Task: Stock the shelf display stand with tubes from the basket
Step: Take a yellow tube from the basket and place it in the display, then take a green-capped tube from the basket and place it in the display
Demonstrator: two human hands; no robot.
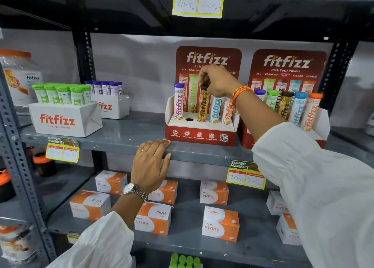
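Note:
A red fitfizz display stand [200,138] sits on the middle shelf. It holds a purple-capped tube [179,102], a gold tube with a black cap [203,105], a blue tube [215,110] and an orange tube [227,111]. One hole [189,119] between the purple and gold tubes is empty. My right hand [217,81] pinches the cap of the gold tube from above, with the tube standing in its hole. My left hand [150,162] lies flat with fingers spread on the shelf's front edge [113,146]. The basket is not in view.
A second fitfizz stand [321,123] full of tubes stands to the right. White boxes of green-capped tubes [60,94] and purple-capped tubes [106,87] sit at left. Orange vizinc cartons [220,224] fill the lower shelf. Green caps [185,260] show at the bottom.

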